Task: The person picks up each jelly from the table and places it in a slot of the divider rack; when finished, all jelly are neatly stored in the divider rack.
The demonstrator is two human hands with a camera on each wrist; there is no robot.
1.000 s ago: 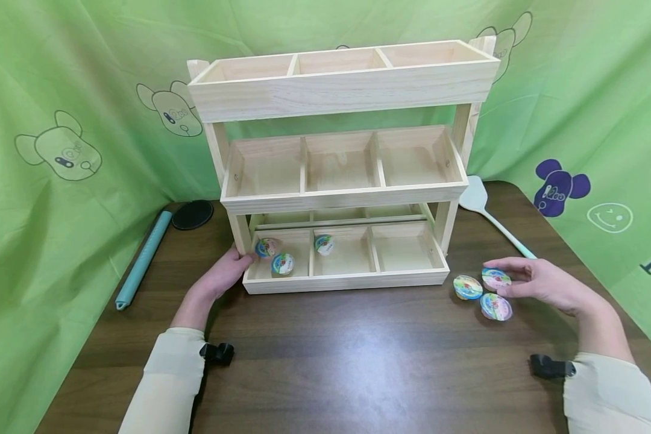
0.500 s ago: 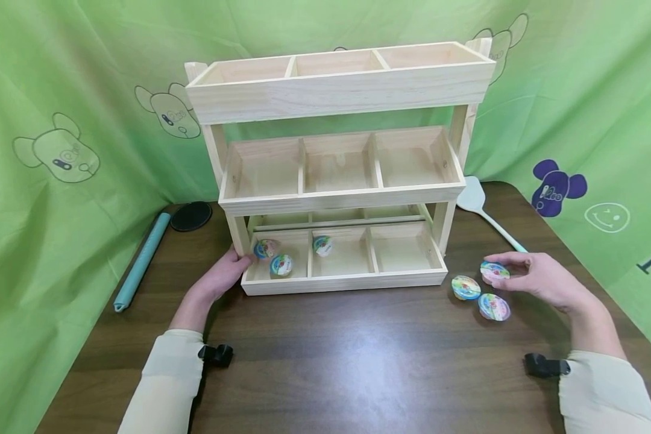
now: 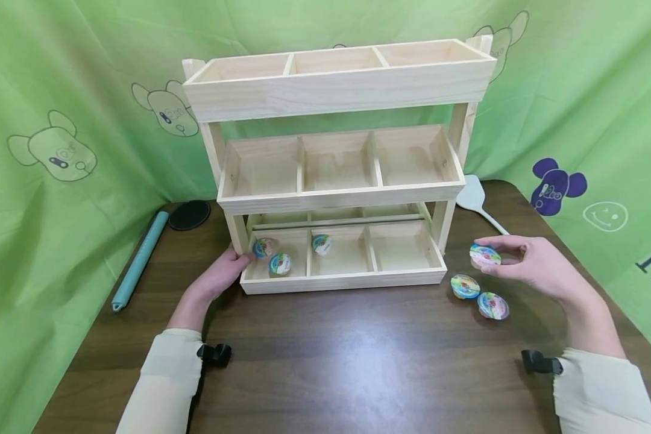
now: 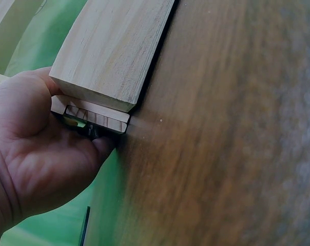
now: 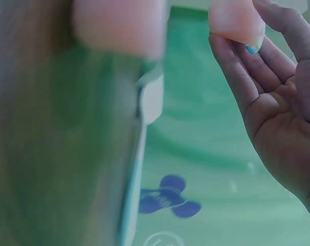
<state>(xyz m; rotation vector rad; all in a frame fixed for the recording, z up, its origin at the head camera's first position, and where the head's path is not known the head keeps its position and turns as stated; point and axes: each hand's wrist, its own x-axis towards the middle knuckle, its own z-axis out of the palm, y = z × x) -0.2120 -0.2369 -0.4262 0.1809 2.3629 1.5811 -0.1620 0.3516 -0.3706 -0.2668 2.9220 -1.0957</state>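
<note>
My right hand [image 3: 542,268] pinches a small jelly cup [image 3: 485,255] with a printed lid between thumb and fingers, raised off the table. In the right wrist view its pale pink body [image 5: 237,20] shows between the fingertips. Two more jelly cups, one yellowish [image 3: 465,286] and one pink [image 3: 492,306], lie just in front. My left hand [image 3: 220,274] grips the lower left side of a three-tier wooden rack [image 3: 342,96]; in the left wrist view the thumb and fingers [image 4: 47,148] wrap its leg end. Its bottom tray holds jelly cups: two [image 3: 279,264] in the left compartment, one [image 3: 321,244] in the middle.
A teal rolled object [image 3: 141,262] and a black round disc [image 3: 189,215] lie left of the rack. A pale fly swatter [image 3: 472,194] lies to the right, its handle partly behind my right hand. Green printed cloth [image 3: 59,48] hangs behind the brown table [image 3: 304,361].
My right hand has lifted one jelly cup from beside the other two and moved it up and slightly left. The left hand has stayed on the rack.
</note>
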